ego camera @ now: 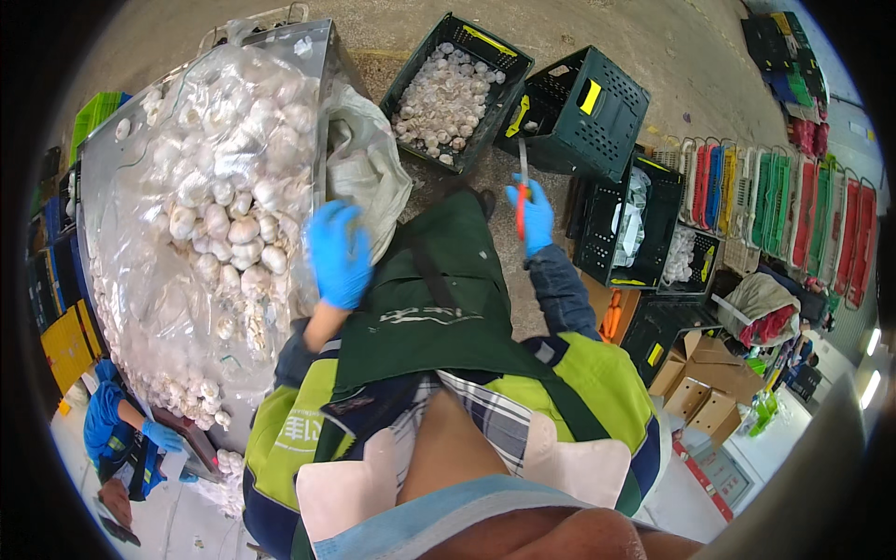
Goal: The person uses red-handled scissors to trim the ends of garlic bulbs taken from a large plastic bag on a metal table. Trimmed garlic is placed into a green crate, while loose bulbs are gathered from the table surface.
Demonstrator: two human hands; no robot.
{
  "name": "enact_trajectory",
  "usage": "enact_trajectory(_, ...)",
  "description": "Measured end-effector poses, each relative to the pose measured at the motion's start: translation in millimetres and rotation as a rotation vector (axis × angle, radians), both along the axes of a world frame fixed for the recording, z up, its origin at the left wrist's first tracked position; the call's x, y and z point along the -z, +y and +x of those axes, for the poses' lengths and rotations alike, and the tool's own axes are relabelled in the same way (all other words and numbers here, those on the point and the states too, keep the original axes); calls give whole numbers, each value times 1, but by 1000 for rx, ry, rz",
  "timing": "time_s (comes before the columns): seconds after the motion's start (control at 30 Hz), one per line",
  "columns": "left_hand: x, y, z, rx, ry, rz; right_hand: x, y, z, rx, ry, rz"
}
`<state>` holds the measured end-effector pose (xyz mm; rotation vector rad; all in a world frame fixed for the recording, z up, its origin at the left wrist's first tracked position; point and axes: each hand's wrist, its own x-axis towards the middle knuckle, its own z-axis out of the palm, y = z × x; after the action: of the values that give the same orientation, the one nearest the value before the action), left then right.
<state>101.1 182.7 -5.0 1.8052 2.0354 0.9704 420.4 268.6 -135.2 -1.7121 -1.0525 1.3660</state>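
Observation:
My right hand, in a blue glove, grips a knife by its red-orange handle, with the blade pointing away from me. My left hand, also gloved in blue and slightly blurred, hovers by the metal table's near edge. Its fingers look apart, and I see nothing in them. Beside it, garlic bulbs lie heaped on the table, partly under a clear plastic sheet. A pale woven sack hangs at the table's side, just beyond the left hand.
On the floor ahead, a dark green crate holds garlic bulbs. Another crate lies tipped beside it. More crates, carrots and a cardboard box line the right. A co-worker in blue is at lower left.

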Motion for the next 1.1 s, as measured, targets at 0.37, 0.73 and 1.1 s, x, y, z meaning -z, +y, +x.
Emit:
enact_trajectory(0.37, 267, 154, 148, 426, -324, -934, 82, 208, 231, 51, -882, 37)
enact_trajectory(0.73, 505, 341, 277, 211, -613, -1011, 218, 361, 278, 124, -1020, 298)
enact_trajectory(1.1, 768, 456, 498, 691, -4, -615, 251, 340, 302, 196, -672, 265)
